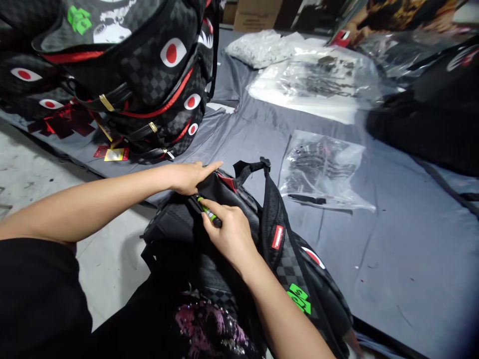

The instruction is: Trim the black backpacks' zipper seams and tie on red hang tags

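Observation:
A black checkered backpack [292,271] lies across my lap and the table edge, with a red label and green patches on it. My left hand [187,178] grips the upper edge of its dark fabric, index finger stretched out along it; some fingers are hidden. In my right hand [232,232] is a green-and-black pen-shaped tool [209,212], its far end against the fabric close to my left thumb. That tip is too dark to make out. The bag's shoulder strap [275,214] runs to the right of my right hand.
Stacked checkered backpacks [149,75] with red-and-white eye shapes stand at the left on a grey-covered table [396,239]. A clear bag of black parts [322,169] lies ahead, larger plastic bags [310,75] behind it. Another dark backpack [430,109] and a person's hand [354,35] are at right.

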Motion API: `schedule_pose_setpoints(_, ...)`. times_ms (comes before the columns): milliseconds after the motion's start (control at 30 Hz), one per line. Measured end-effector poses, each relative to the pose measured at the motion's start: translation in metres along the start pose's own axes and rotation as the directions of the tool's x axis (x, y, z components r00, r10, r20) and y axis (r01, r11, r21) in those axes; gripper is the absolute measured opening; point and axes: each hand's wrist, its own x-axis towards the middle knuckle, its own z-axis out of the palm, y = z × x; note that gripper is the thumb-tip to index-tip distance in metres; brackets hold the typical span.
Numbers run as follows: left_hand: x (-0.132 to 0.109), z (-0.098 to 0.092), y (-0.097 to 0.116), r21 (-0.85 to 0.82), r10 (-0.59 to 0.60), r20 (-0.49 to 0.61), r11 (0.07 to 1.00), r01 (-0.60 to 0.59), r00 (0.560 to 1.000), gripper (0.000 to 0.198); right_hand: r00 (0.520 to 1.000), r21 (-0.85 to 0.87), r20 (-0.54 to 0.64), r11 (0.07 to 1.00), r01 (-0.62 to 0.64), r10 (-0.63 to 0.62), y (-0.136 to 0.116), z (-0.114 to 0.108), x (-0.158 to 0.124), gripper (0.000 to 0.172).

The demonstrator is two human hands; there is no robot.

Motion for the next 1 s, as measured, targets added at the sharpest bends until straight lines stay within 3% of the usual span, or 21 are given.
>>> schedule_pose_setpoints(233,0.0019,-0.0010,-0.0004,-0.015,0.018,0.008,1.000,-0.017,1.000,0.100,1.000,0.112,0.013,0.993,0.027,-0.028,0.0076,0.0031,0.0021,0.031)
schedule_pose_setpoints(600,-0.0001,-0.0036,0.0045,-0.055,-0.032,0.032,0.998,0.034,0.999,0.102,1.000,-0.035,-0.028,0.999,-0.007,0.006,0.0056,-0.0011,-0.0027,0.029)
schedule_pose_setpoints(900,0.0016,-0.0013,0.0023,-0.080,-0.031,0.039,0.996,0.034,0.999,0.102,0.997,0.000,-0.073,1.000,-0.012,0.012,0.0082,0.0059,-0.0005,0.028)
schedule_pose_setpoints(1000,0.0018,-0.0012,0.0014,-0.093,-0.035,0.049,0.995,0.039,0.998,0.102,0.999,0.068,-0.031,0.998,0.011,-0.009,0.0077,0.0051,0.0023,0.029)
